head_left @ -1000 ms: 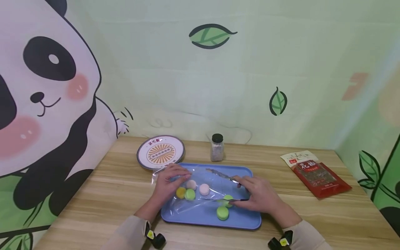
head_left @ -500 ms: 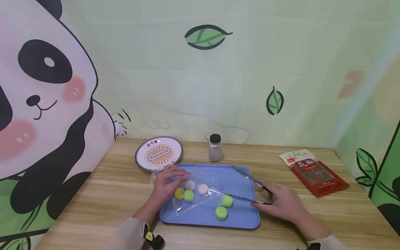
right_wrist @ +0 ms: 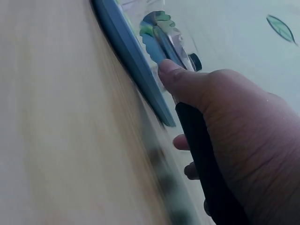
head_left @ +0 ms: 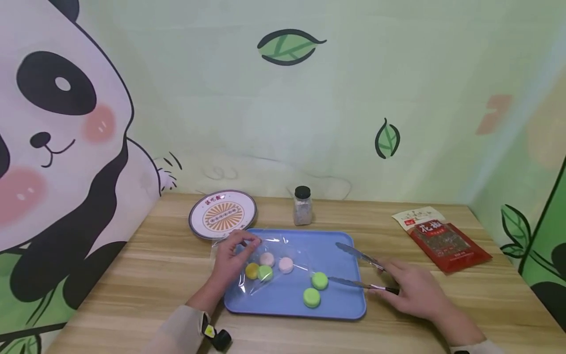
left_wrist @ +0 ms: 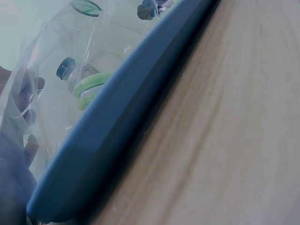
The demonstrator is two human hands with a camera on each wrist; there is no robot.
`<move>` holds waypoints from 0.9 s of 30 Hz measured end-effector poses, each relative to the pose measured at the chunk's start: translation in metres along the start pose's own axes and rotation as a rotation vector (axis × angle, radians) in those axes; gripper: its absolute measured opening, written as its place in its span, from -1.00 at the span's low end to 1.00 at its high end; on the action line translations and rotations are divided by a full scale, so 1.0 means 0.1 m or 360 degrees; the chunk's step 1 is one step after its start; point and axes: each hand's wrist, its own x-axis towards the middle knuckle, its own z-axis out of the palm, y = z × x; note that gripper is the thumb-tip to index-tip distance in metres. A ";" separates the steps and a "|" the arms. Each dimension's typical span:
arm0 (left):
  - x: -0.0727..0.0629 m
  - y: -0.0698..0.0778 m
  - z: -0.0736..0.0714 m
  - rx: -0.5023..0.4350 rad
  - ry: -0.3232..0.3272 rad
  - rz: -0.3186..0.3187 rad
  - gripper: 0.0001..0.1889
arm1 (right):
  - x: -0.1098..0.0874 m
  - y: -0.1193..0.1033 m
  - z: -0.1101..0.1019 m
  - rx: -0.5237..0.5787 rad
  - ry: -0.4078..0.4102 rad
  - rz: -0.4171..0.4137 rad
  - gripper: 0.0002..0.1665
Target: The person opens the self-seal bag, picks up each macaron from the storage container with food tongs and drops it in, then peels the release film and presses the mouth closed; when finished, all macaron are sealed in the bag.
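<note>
My left hand (head_left: 231,256) pinches the rim of a clear plastic bag (head_left: 252,290) lying over the left part of a blue tray (head_left: 292,309). A yellow macaron (head_left: 252,271), a green macaron (head_left: 265,273) and two pink macarons, one nearer the hand (head_left: 267,259) and one further right (head_left: 286,265), show through the film. Right of the bag, two more green macarons (head_left: 311,298) lie on the tray. My right hand (head_left: 415,287) grips metal tongs (head_left: 358,284) with dark handles; their arms stand apart over the tray's right side, holding nothing. In the right wrist view, the thumb (right_wrist: 180,84) presses along the tongs.
A patterned plate (head_left: 223,215) stands behind the tray's left corner. Behind the tray is a black-capped jar (head_left: 302,206). A red spice packet (head_left: 442,241) lies at the back right of the wooden table (head_left: 146,280). A printed cloth (head_left: 336,98) hangs behind.
The tongs in my right hand have drawn out of the bag toward the right. My left hand stays at the bag's rim, which stands a little more open.
</note>
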 end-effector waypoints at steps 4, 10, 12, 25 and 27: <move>-0.02 -0.02 -0.01 -0.0002 -0.0013 -0.0023 -0.95 | 0.00 -0.09 0.01 0.0047 -0.0032 -0.0076 -0.21; -0.05 -0.04 -0.02 0.0009 -0.0073 -0.0046 -0.95 | -0.01 -0.20 0.06 0.0112 -0.0048 0.0005 -0.21; -0.06 -0.04 -0.02 0.0009 -0.0084 -0.0041 -0.94 | -0.02 -0.24 0.07 0.0121 -0.0051 0.0055 -0.20; -0.01 -0.05 0.01 -0.0073 0.0017 -0.0028 -0.91 | 0.06 -0.40 0.03 0.0203 -0.0243 0.0403 -0.10; -0.01 -0.04 0.02 -0.0075 0.0017 -0.0030 -0.91 | 0.07 -0.42 0.01 0.0241 -0.0297 0.0468 -0.08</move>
